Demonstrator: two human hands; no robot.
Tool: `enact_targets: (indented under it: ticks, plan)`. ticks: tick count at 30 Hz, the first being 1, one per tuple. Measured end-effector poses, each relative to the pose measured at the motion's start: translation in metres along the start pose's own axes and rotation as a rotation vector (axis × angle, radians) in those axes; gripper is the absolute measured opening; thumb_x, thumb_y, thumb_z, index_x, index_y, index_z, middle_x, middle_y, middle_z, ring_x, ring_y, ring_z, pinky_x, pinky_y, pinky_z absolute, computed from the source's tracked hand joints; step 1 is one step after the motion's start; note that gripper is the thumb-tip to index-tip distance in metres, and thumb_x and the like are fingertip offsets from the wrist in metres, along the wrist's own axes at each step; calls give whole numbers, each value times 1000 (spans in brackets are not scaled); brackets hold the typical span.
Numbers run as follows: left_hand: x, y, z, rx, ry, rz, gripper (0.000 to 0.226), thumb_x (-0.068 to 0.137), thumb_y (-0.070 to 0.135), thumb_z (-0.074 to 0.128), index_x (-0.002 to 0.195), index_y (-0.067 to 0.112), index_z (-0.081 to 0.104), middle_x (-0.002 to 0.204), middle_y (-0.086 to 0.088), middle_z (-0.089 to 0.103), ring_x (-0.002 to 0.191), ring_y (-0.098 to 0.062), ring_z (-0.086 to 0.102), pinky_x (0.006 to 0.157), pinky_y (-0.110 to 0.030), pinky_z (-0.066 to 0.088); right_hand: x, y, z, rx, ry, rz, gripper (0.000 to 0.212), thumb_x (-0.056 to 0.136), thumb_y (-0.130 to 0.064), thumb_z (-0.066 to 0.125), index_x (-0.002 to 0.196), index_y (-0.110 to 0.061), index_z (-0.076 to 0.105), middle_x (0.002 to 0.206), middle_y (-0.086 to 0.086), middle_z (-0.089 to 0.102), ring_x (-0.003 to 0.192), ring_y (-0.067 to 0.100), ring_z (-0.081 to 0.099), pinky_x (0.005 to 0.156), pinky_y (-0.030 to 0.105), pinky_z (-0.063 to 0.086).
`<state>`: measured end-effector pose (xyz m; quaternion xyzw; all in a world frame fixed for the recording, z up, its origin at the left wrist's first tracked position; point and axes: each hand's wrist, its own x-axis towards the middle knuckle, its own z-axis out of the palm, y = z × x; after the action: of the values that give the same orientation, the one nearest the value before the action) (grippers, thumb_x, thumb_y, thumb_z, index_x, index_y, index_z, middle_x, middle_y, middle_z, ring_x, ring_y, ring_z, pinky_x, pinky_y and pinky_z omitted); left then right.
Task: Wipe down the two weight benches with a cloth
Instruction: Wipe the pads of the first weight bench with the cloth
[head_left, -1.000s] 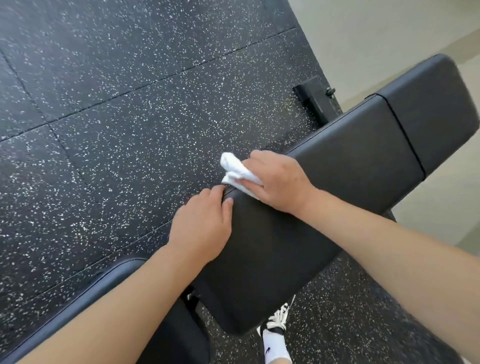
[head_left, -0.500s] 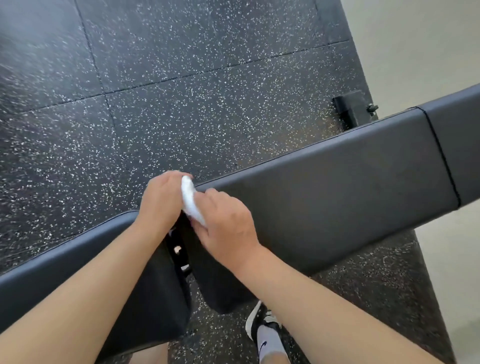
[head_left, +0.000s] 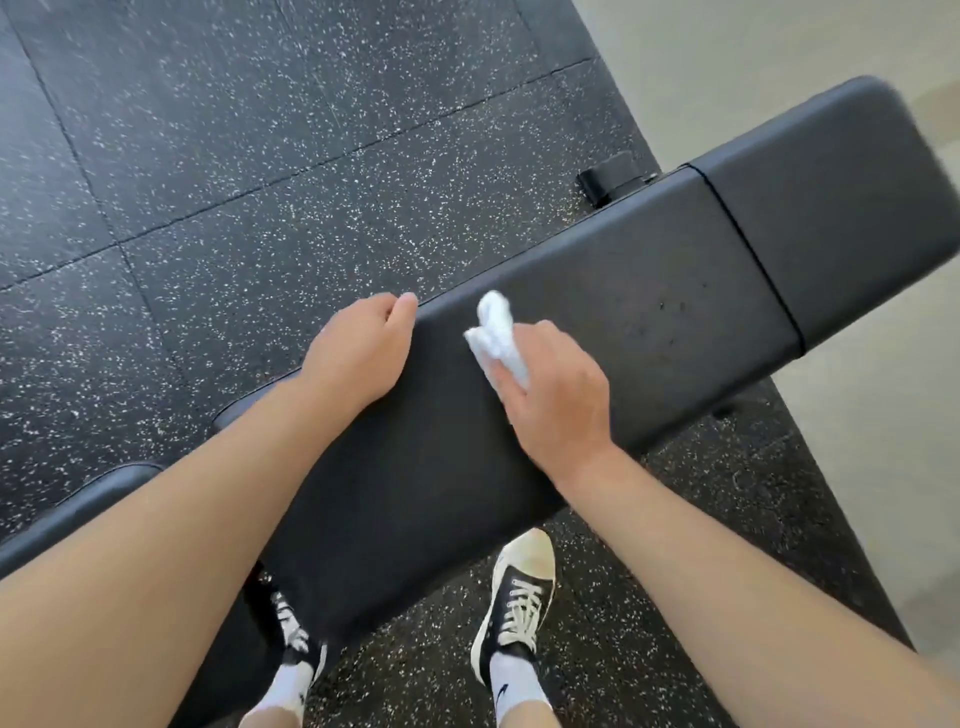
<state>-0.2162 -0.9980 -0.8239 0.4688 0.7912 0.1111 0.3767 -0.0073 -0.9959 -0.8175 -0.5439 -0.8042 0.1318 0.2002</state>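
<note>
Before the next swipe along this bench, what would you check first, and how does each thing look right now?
1. Cloth in hand: ok. The right hand pins the white cloth to the bench pad.
2. Bench steadied: ok. The left hand grips the pad's far edge.
3. Path ahead free: ok. Nothing lies on the pad between the cloth and the seam.
4. Dirt left: not ok. Small dark specks show just ahead of the cloth.
5. Footing: ok. The shoe is flat on the floor.
6. Cloth damp: cannot tell.
</note>
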Motion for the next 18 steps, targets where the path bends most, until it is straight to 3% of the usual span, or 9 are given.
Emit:
enact_targets:
  ticks: [4,7,9,11,13,16,18]
  plan:
    - [20,32,24,92,-1,71,45,106,50,27,95,18,57,100,-4,63,96,-32,55,89,-44,45,-82,-12,-3,40,-192,-318,19,100,-25,61,93,-10,70,75,4,49,63,26,45,54,43,42]
    - [35,48,37,161,36,89,51,104,54,23,90,19,58,97,-6,61,92,-32,53,81,-41,39,-79,17,-15,22,-263,-464,13,98,-23,64,99,-11,70,76,4,50,64,26,44,54,41,41]
    - [49,58,43,164,46,35,60,102,57,18,83,16,58,95,-7,60,90,-33,53,82,-42,38,-56,51,-27,-2,-129,-354,25,105,-33,56,106,-12,69,75,6,53,63,28,50,54,37,46]
    - [59,64,52,170,130,-49,64,100,58,17,82,14,60,91,-8,59,88,-33,52,83,-44,37,-31,94,-43,-34,38,-49,43,109,-48,48,98,-13,70,76,4,55,68,28,55,59,41,49]
    - [61,65,61,235,292,-66,62,99,54,18,75,13,59,75,-6,54,80,-33,50,77,-43,36,-20,129,-54,-41,112,228,45,105,-58,53,89,-17,65,80,0,55,74,24,53,66,43,47]
    - [58,64,66,289,378,-30,54,97,47,20,63,15,47,65,-3,45,73,-35,48,72,-42,34,-30,127,-46,-42,178,410,36,104,-50,60,94,-16,64,83,-1,54,75,23,51,65,44,45]
    - [59,64,64,304,370,-31,52,97,46,21,63,16,47,67,-5,47,74,-36,49,72,-42,36,-41,94,-30,-43,212,422,32,102,-44,65,91,-14,63,78,0,51,69,24,48,60,42,42]
